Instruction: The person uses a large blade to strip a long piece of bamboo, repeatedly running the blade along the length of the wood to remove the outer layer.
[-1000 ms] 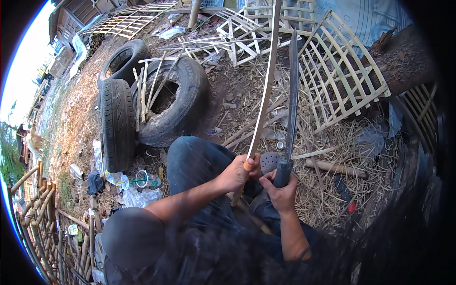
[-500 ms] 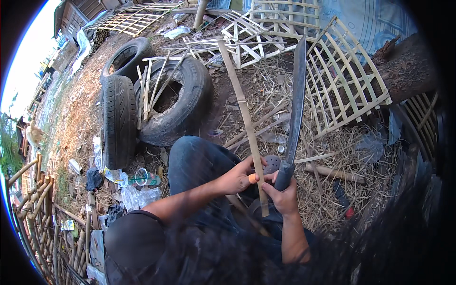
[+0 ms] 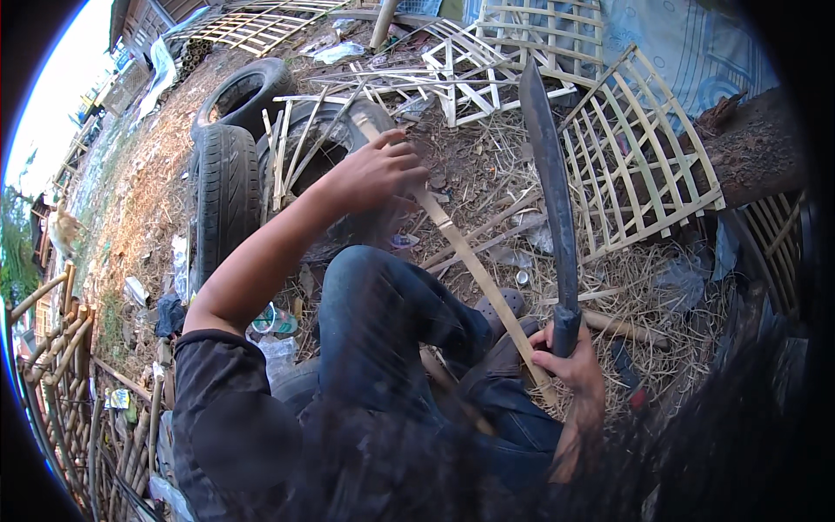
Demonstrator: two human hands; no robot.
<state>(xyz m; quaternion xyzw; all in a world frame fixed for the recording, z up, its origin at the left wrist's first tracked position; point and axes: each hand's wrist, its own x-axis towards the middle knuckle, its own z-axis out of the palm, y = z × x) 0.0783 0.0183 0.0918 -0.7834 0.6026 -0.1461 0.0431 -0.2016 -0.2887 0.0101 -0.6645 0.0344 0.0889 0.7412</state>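
A long flat bamboo strip (image 3: 475, 263) slants across in front of me, from the tyres down to my right knee. My left hand (image 3: 383, 172) is closed round its upper part, with the strip's far end sticking out beyond the fingers. In my right hand (image 3: 576, 364) is the dark handle of a machete (image 3: 551, 174), its long blade pointing up and away. The strip's lower end lies against the fingers of that same hand; whether they also pinch it is hard to see. Below the strip are my bent leg in jeans (image 3: 383, 317) and a grey perforated shoe (image 3: 503, 306).
Worn tyres (image 3: 228, 196) stand ahead on the left, with thin bamboo sticks (image 3: 277, 161) leaning on one. Woven bamboo lattices (image 3: 644, 143) lie ahead right, beside a log (image 3: 748, 143). Straw, a bamboo piece (image 3: 622, 329) and plastic litter cover the ground. A bamboo fence (image 3: 65, 365) borders the left.
My left hand has slid away from the right hand, up along the strip towards the tyres. The strip now leans further left. The machete has shifted right, and its blade tip tilts left.
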